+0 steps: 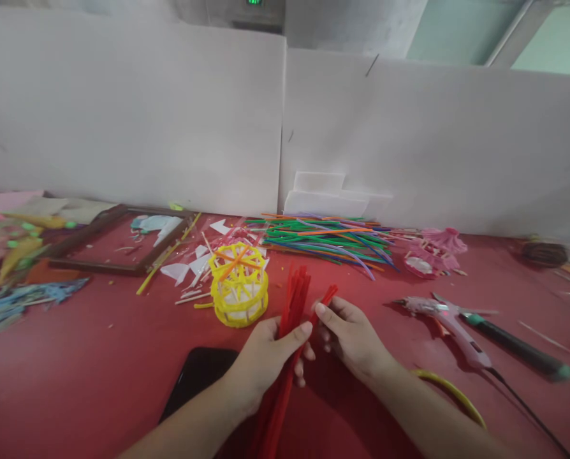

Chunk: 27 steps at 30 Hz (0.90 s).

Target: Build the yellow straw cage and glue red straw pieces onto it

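My left hand (268, 350) is wrapped round a bundle of long red strips (294, 296), which stick up past the thumb and run down to the bottom edge. Just right of it, my right hand (349, 331) pinches the upper ends of a few red strips (329, 294) between thumb and fingers; their lower part is hidden. Beyond my left hand stands a small round yellow frame (240, 287) with a white base and an orange cross on top. A black phone (201, 376) lies partly under my left forearm.
Green, purple and orange stems (328, 239) lie at the back. A pink glue gun (457, 325) and a dark-handled tool (514, 347) are at right, near a yellow ring (452, 389). A brown frame (117, 264) is at left. White panels (170, 121) stand behind.
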Available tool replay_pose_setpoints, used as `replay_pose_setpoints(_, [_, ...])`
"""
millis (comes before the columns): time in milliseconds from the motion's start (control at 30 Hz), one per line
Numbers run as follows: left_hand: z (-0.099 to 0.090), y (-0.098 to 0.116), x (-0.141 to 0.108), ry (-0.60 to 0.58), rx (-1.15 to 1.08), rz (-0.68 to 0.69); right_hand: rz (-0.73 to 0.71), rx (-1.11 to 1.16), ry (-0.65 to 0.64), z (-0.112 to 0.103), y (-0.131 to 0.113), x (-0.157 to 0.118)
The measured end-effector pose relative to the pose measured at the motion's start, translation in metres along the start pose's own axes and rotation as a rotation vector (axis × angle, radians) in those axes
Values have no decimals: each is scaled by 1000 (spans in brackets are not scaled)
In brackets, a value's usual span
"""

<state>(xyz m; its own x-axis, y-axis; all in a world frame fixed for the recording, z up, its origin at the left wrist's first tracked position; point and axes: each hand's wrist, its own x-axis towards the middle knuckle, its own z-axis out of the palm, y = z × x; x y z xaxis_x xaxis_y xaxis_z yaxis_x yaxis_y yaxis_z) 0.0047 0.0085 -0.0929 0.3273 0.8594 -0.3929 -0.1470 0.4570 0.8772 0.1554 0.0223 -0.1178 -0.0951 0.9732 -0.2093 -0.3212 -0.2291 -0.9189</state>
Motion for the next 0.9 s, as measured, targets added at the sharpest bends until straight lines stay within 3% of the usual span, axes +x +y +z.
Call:
replay_pose_setpoints(233, [0, 0, 2, 19, 135, 23, -21, -9, -2, -2, 4, 3])
replay_pose_setpoints(900, [-2, 2, 2, 13, 106, 14, -57, 238, 158, 9, -11, 7])
